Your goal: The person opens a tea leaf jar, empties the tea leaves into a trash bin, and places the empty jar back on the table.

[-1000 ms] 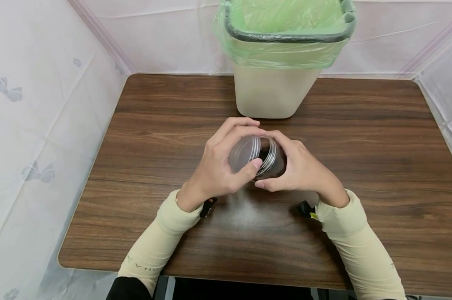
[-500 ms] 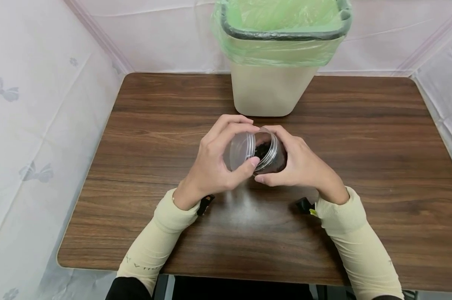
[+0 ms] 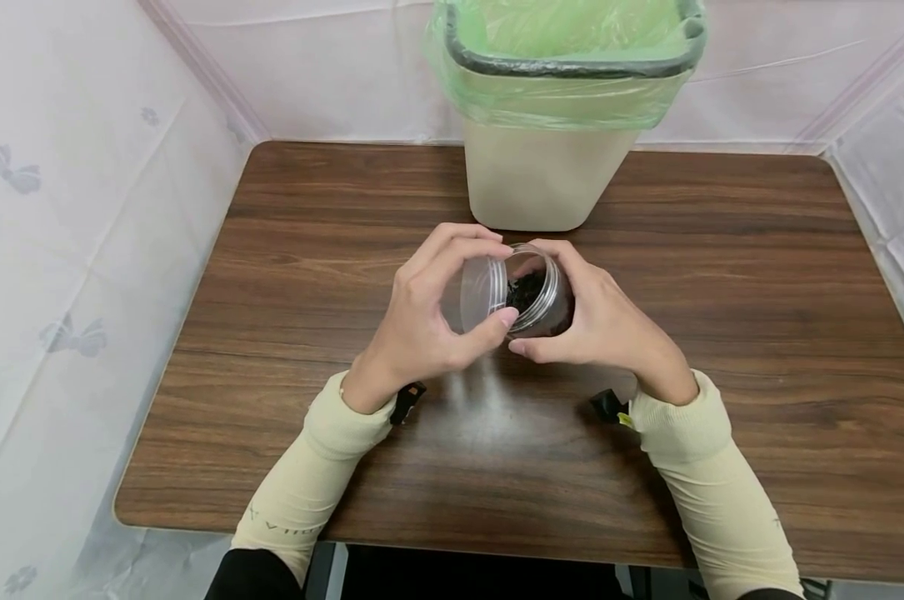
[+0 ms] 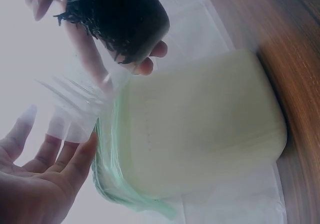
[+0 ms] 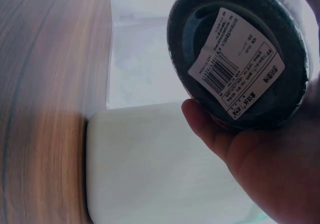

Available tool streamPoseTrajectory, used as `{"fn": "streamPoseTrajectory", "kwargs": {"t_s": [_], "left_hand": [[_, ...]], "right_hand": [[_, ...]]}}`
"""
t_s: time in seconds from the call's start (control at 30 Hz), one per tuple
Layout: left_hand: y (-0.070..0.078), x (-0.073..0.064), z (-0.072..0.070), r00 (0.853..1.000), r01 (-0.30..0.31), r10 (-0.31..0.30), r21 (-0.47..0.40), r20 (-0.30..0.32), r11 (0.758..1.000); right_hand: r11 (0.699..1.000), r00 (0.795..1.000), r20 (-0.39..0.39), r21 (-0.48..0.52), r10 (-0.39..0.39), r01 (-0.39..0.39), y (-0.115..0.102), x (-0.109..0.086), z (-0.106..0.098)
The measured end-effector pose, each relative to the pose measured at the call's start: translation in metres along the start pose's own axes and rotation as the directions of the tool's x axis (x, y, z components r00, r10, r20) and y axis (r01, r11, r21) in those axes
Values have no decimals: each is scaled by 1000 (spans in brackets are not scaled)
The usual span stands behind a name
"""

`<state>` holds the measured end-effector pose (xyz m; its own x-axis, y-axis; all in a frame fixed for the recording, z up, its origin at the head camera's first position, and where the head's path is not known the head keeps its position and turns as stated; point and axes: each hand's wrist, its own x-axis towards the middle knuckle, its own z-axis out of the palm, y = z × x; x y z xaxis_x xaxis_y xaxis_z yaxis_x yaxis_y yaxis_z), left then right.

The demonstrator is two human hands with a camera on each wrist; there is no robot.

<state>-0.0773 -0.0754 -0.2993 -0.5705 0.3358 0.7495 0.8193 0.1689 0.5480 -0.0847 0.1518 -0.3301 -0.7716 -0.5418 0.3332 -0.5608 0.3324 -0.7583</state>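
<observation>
My right hand (image 3: 605,321) grips a clear screw-top jar (image 3: 552,308) from its right side, fingers and thumb around its wall. Dark dried shreds (image 3: 525,290), tea-like, lie inside. The jar is tilted with its mouth to the left; its labelled base (image 5: 237,63) fills the right wrist view. My left hand (image 3: 437,304) holds a clear plastic container (image 3: 480,292) with a ridged rim between thumb and fingers. This rim faces the jar's mouth, close to it; whether they touch I cannot tell. In the left wrist view some shreds (image 4: 75,13) reach the jar's mouth.
A cream bin (image 3: 541,175) with a green liner (image 3: 556,104) stands on the wooden table (image 3: 309,292) just beyond the hands. White plastic sheeting (image 3: 84,250) walls the left, back and right sides.
Both hands have shifted slightly away from me. The jar's mouth has turned more upward into view, so more of the dark shreds show inside it. Both grips stay the same.
</observation>
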Motion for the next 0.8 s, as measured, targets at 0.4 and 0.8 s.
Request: {"fn": "streamPoseTrajectory", "kwargs": {"t_s": [0.4,0.8], "left_hand": [[-1,-6,-5,999,31,-31,31,11,999],[-5,-12,-9,998,55,-57,49,31,997]], "right_hand": [[997,999,-14,-60,45,-45,3,-4,-8],[992,996,-30,-88,84,-86,0,-9,-13]]}}
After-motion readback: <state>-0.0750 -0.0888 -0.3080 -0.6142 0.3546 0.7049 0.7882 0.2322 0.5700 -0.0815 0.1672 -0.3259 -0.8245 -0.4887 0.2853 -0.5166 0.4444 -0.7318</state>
